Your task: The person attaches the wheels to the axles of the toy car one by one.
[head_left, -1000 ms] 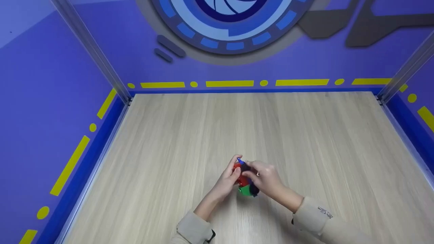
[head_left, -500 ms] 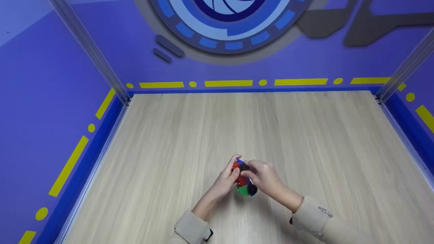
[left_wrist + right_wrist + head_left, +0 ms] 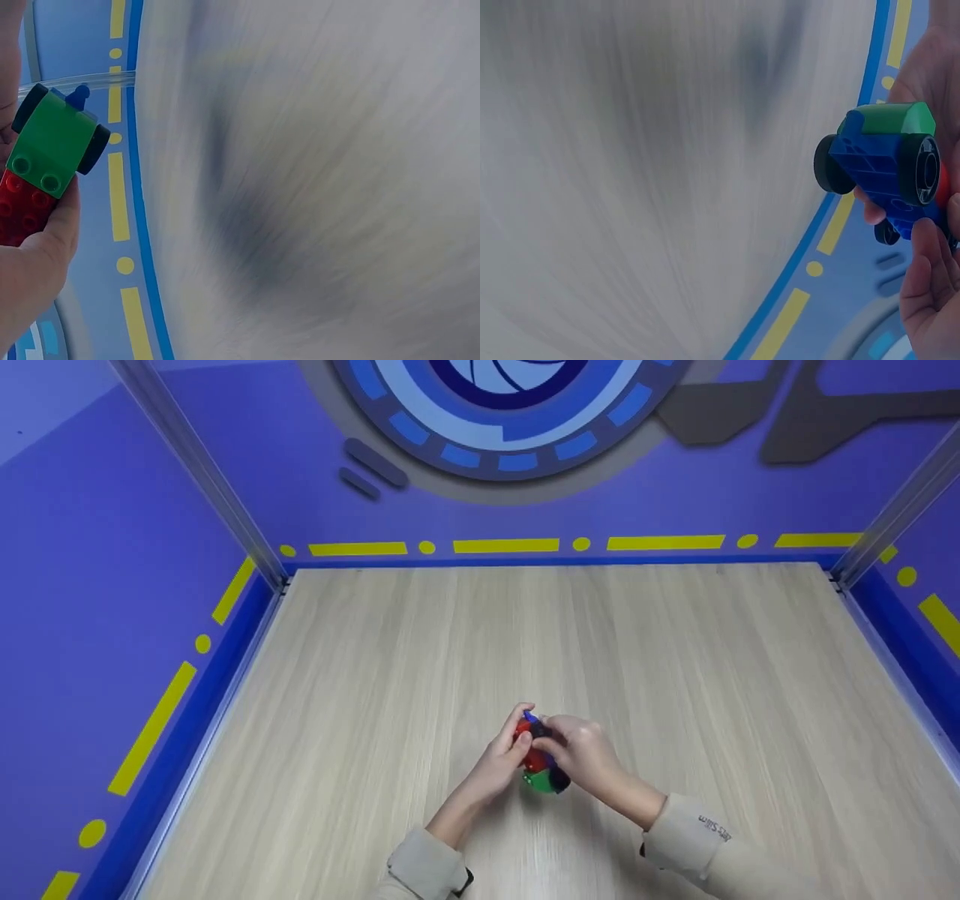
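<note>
A toy car built of blocks is held between both hands, above the table. Its green block (image 3: 54, 139) sits at one end, beside a studded red block (image 3: 28, 211). Underneath, the right wrist view shows a blue chassis (image 3: 877, 161) with black wheels (image 3: 918, 171). My left hand (image 3: 496, 761) grips the car around the red block, its thumb lying along the side. With thumb and fingers, my right hand (image 3: 594, 754) pinches the car at the end away from the green block. Those fingers partly hide the far wheels.
A light wood-grain table (image 3: 360, 697) lies below the hands. Blue panels (image 3: 247, 502) with yellow dashes enclose its back and both sides, with metal posts (image 3: 210, 472) at the back corners.
The car's green end has swung slightly to the left since a second ago. Both hands keep their hold in nearly the same place.
</note>
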`<act>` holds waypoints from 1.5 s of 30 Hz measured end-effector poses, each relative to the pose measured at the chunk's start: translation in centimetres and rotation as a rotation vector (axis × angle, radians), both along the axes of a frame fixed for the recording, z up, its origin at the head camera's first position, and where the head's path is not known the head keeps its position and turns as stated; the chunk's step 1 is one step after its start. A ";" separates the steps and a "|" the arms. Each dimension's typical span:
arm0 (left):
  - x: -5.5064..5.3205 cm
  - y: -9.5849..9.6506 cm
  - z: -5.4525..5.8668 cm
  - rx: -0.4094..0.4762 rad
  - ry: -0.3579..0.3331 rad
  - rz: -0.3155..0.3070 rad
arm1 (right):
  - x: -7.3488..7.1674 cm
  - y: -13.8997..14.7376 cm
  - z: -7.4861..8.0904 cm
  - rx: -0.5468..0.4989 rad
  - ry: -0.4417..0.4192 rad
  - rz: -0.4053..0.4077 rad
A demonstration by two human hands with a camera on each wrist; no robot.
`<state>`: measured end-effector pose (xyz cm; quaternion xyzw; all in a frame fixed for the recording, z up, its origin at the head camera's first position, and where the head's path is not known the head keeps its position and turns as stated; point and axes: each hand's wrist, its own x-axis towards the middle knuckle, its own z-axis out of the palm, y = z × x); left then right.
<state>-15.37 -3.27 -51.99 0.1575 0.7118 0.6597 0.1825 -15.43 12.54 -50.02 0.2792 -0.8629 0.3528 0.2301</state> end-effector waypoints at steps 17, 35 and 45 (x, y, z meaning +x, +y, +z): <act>-0.1 -0.9 0.0 0.247 -0.201 -0.007 | 0.3 2.0 -0.2 -0.053 -0.185 0.091; -0.3 0.6 -0.2 0.372 -0.286 0.257 | 2.5 2.8 -2.7 0.071 -0.082 0.072; -0.1 0.9 -0.3 0.342 -0.314 0.290 | 2.0 3.1 -3.3 0.063 0.054 -0.034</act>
